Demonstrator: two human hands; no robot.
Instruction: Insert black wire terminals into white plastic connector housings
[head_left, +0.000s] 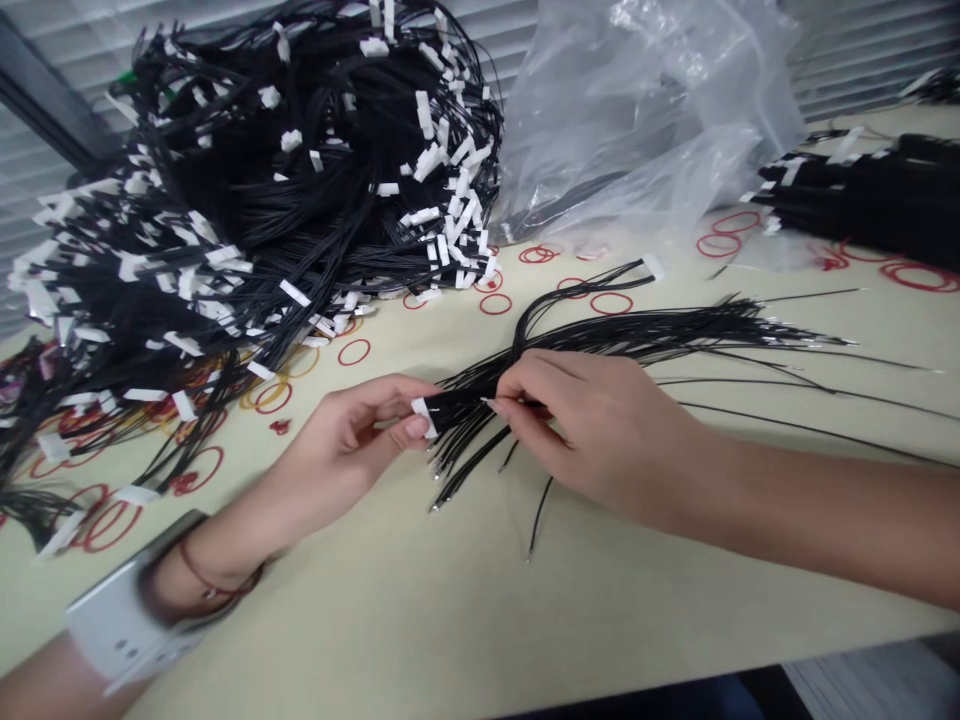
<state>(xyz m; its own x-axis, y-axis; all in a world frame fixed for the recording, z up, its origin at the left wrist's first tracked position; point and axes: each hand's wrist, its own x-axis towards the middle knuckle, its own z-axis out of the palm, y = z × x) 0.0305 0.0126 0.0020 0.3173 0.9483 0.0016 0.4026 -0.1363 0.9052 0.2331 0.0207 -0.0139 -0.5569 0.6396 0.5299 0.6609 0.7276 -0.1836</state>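
Observation:
My left hand pinches a white connector that has black wires running out of it to the right. Close beside it, my right hand holds a black wire between thumb and forefinger, its small metal tip just showing at the fingertips. Under both hands lies a bundle of loose black wires with bare metal terminals at the ends. A few wires stick out below toward me. Behind the bundle, another white connector ends a curved group of wires.
A large heap of black cables with white connectors fills the back left. Clear plastic bags stand at the back middle. More bundled cables lie at the right. Red rubber bands are scattered over the pale table.

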